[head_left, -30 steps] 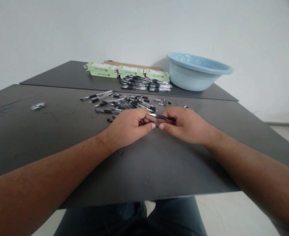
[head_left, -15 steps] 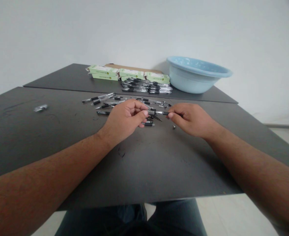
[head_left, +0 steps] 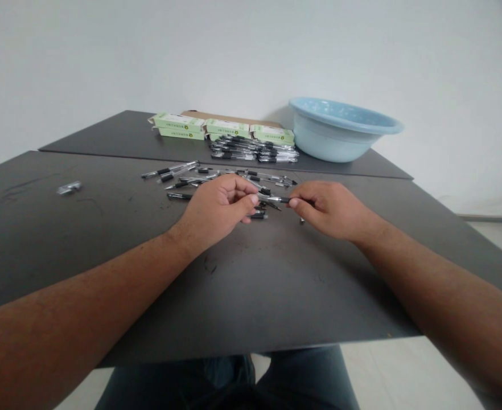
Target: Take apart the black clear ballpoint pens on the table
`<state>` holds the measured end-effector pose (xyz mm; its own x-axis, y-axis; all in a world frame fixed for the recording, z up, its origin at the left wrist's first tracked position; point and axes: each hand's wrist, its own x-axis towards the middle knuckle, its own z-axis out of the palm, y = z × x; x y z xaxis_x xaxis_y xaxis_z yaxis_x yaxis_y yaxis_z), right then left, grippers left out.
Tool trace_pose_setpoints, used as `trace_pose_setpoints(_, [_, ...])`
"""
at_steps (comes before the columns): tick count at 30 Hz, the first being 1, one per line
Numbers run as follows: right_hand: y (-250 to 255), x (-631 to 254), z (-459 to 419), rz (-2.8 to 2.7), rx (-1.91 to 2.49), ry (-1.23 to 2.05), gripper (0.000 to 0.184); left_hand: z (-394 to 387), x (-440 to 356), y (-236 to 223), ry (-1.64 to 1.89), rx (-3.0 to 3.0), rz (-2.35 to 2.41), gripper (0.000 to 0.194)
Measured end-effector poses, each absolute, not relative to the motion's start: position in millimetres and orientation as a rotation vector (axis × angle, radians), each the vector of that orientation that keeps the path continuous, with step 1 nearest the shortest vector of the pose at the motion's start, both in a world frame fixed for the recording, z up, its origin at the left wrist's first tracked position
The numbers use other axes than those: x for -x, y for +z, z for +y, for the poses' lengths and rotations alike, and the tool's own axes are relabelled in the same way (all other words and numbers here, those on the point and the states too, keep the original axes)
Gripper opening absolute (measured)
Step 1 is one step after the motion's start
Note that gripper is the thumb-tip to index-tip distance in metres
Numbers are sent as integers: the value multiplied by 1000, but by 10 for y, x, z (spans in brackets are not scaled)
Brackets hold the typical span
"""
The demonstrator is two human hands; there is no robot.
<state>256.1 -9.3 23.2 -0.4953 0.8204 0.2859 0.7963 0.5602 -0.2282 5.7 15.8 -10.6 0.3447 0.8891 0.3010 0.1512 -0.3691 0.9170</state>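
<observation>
White wall at 12 o'clock behind scuffed dark tabletop, blue basin at 1, green boxes at 11 to 12, print too small to read. Left hand and right hand both pinch one pen, roughly level, at 12.

Dark blue trousers, denim-like in look, are worn; the left hand, right hand, left forearm and right forearm are seen bare.

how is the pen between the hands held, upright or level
Roughly level: the pen runs sideways from the left hand to the right hand.
</observation>
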Motion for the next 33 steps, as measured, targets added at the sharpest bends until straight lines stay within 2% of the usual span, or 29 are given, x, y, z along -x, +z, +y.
trace_pose_setpoints(22, [215, -2501, -137, -2540, 1241, 31, 27, 125, -57, -159, 1013, -1862, 871, 20])
trace_pose_setpoints(33, [199, -2503, -145, -2560, 1186, 0, 27, 122, -67, -139, 995, -1810, 828, 14])
